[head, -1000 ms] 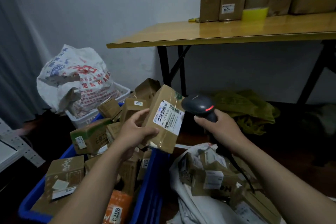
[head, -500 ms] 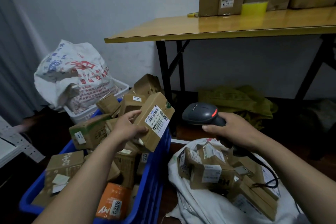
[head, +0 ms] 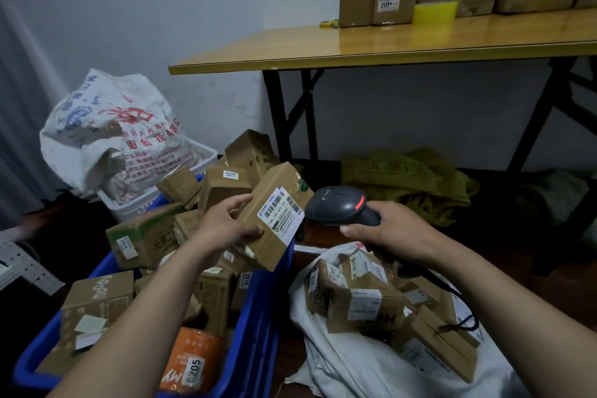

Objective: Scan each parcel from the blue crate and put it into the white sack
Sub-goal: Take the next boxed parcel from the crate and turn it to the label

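The left hand (head: 223,226) holds the parcel (head: 276,213) by its left side, thumb on the front and fingers over the upper edge, with the label facing up. The right hand (head: 392,229) is curled round the scanner (head: 340,207), whose head points left at the label and shows a red light. A second ago there was a small gap between scanner and parcel. Now the scanner's nose sits just beside the label's right edge, and the parcel leans further over. The parcel is in the air above the right edge of the crate (head: 258,310), clear of the boxes piled inside and left of the sack (head: 349,372), which lies open with boxes in it. The scan therefore looks to be under way, and the drop into the sack is not yet done. Many parcels remain in the crate. Behind, the table (head: 387,45) carries more boxes along its far edge
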